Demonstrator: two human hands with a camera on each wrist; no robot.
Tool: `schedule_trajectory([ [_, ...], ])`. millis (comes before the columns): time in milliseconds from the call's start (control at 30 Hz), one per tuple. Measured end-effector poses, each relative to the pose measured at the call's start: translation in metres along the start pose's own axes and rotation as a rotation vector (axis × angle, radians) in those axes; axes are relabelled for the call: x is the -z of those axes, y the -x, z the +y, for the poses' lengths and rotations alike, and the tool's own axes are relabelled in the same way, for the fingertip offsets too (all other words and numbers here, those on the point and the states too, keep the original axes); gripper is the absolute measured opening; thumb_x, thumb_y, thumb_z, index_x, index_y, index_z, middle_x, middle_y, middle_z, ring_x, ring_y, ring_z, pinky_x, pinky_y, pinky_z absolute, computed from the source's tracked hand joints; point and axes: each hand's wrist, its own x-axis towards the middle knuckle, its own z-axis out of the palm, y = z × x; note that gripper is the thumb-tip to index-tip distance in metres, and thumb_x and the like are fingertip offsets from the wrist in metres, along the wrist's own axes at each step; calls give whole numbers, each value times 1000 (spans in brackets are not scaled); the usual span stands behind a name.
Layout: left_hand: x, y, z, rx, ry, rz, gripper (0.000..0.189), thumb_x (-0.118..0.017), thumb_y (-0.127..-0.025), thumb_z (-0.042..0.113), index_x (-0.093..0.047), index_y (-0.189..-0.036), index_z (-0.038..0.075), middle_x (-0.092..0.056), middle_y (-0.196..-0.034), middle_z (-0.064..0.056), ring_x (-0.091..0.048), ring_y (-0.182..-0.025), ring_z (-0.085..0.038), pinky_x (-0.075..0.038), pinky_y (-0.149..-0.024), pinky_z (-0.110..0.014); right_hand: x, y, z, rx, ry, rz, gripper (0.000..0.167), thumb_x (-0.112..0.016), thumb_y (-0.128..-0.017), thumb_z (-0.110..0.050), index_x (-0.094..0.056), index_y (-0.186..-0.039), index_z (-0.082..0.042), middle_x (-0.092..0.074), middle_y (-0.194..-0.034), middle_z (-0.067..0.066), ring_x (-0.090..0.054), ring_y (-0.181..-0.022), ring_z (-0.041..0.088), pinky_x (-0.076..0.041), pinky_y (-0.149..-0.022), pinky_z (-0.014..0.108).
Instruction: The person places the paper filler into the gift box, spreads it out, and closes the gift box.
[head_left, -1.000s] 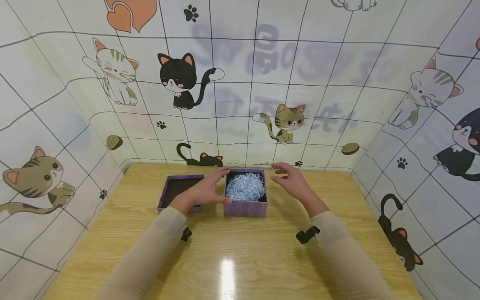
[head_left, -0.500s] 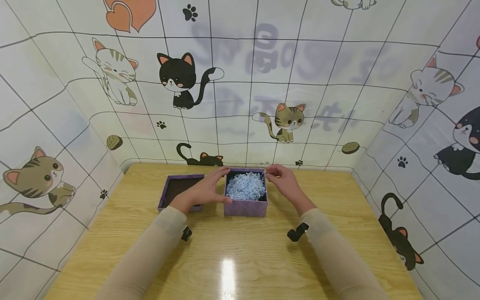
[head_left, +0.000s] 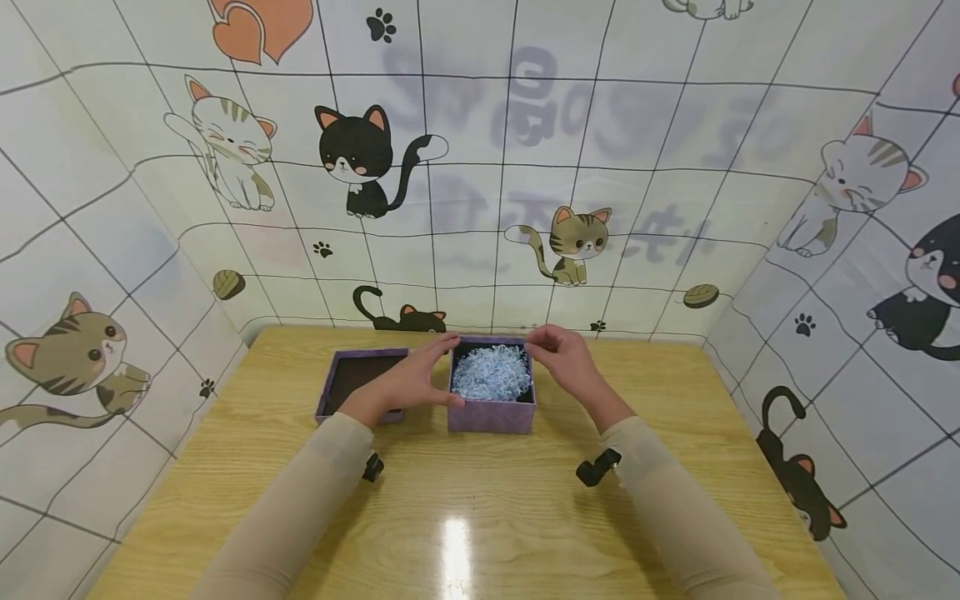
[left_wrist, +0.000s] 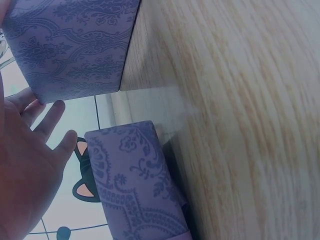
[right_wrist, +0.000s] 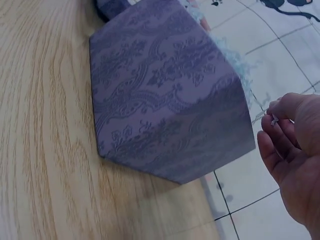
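Observation:
A purple patterned box [head_left: 491,418] stands on the table, filled with pale blue shredded paper [head_left: 491,373]. My left hand [head_left: 401,385] spans the box's left side, thumb at the front corner and a fingertip at the back corner. In the left wrist view, its other fingers [left_wrist: 51,120] are spread and fairly straight. My right hand [head_left: 567,360] is at the back right corner, fingertips right at the rim. In the right wrist view, the right hand [right_wrist: 300,150] pinches a tiny whitish shred [right_wrist: 274,120] between thumb and finger.
The box's matching lid [head_left: 326,392] lies inside up to the left of the box, partly hidden by the left hand. The wooden table [head_left: 510,517] meets a cat-patterned tile-print wall covering [head_left: 465,250] just behind the box, with more at both sides.
My right hand has moved left, from beside the box to its back right rim, and its fingers have closed together. The left hand, box and lid have stayed in place.

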Motion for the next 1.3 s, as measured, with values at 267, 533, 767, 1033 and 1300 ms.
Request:
schedule_trajectory([
  [267,-2,-1,-2,-8,9,2,123,-88,-87,68,-21,-179,20,-12,-186,-7,-20,-168,-34,-24,-129,-71,-15,0,-17,82,101,-97,13,-75,-108,-9,-79,-118,-4,-77,-106,6,-69,-89,25,-57,-76,34],
  [533,-5,-3,-2,-10,17,2,122,-88,-87,67,-21,-179,23,-12,-186,-7,-22,-168,-34,-23,-128,-72,-28,-1,-24,235,463,-319,18,-74,-106,-2,-79,-123,-7,-76,-116,6,-74,-101,21,-63,-88,41],
  [767,-4,-4,0,-11,6,-1,123,-88,-87,68,-20,-179,23,-11,-186,-5,-23,-167,-34,-24,-128,-71,-20,4,-37,266,565,-335,27,-73,-108,-6,-76,-134,-6,-74,-131,12,-73,-115,30,-60,-98,49],
  [1033,0,-3,2,-4,8,-5,123,-87,-87,70,-19,-179,24,-9,-186,2,-25,-167,-34,-24,-128,-72,-24,6,-55,260,409,-293,32,-80,-105,-18,-77,-135,-6,-71,-130,12,-69,-114,32,-61,-94,52],
  [1300,0,-1,-1,8,25,-6,123,-86,-87,71,-20,-179,24,-7,-186,6,-28,-166,-32,-26,-127,-72,-58,-5,-57,149,511,-349,39,-82,-104,-33,-77,-134,-9,-70,-131,6,-70,-114,25,-61,-94,43],
])
